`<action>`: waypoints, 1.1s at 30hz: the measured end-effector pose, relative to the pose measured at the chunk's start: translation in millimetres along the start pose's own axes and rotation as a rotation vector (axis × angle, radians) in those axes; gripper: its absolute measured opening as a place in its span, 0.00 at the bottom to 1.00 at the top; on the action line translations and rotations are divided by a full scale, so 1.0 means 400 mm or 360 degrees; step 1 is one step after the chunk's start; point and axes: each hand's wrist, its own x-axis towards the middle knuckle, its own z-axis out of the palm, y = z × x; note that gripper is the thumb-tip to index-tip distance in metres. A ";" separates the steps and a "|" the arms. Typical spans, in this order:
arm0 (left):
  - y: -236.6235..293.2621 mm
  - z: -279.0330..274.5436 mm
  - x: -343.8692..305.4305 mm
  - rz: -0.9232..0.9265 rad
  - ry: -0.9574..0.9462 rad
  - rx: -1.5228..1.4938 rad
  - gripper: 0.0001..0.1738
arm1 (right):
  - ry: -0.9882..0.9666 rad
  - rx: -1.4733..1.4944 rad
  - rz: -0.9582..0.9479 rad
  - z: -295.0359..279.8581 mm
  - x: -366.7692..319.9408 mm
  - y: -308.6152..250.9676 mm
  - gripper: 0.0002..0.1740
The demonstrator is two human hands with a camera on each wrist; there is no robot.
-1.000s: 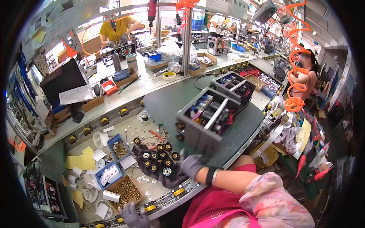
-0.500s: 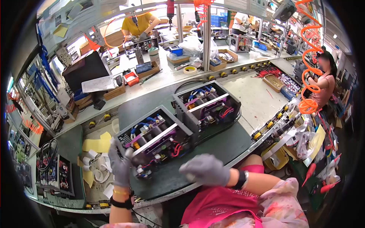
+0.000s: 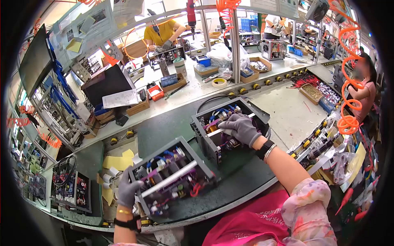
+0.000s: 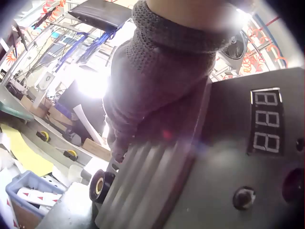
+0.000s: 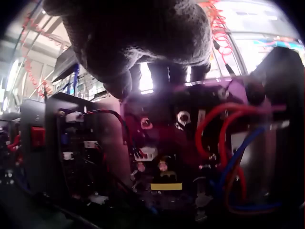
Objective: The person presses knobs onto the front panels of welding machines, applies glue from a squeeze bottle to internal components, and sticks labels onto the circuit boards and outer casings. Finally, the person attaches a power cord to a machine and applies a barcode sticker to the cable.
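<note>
My gloved left hand (image 3: 128, 189) grips the left end of an open black chassis (image 3: 174, 174), thumb over its rim. This chassis stands tilted on the green mat, with wires and boards inside and a silver bar across. In the left wrist view the left hand (image 4: 157, 71) lies along the chassis's ribbed side (image 4: 147, 181), beside a display panel (image 4: 267, 119). My gloved right hand (image 3: 242, 129) reaches over a second open chassis (image 3: 205, 137), its fingers curled round the crossbar. The right wrist view shows the right hand (image 5: 138, 38) above red and blue wires (image 5: 221, 138).
The green mat (image 3: 158, 125) extends behind the chassis. Yellow paper (image 3: 119, 161) and white rolls lie at the left, near another unit (image 3: 78, 190). Roller rails (image 3: 256, 86) run behind. Red wires and a box of small parts (image 3: 312, 92) stand at the back right.
My right hand has moved from in front of the two chassis onto the right one. The left chassis has shifted towards me and away from the other, with my left hand on its end.
</note>
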 end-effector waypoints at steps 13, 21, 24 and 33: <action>0.023 0.275 -0.163 -0.0111 -0.0042 -0.0322 0.52 | -0.0364 0.0255 0.0147 0.090 0.151 -0.006 0.13; 0.068 0.499 -0.111 -0.0160 -0.0112 -0.0337 0.48 | -0.1239 0.0052 -0.0070 -0.047 0.139 -0.139 0.27; 0.053 0.508 -0.115 -0.0145 -0.0163 -0.0442 0.48 | -0.1349 -0.0086 -0.0103 -0.055 0.134 -0.149 0.30; 0.064 0.412 0.030 0.0928 -0.0016 0.0921 0.34 | -0.0798 0.0086 -0.0212 -0.381 -0.080 -0.152 0.23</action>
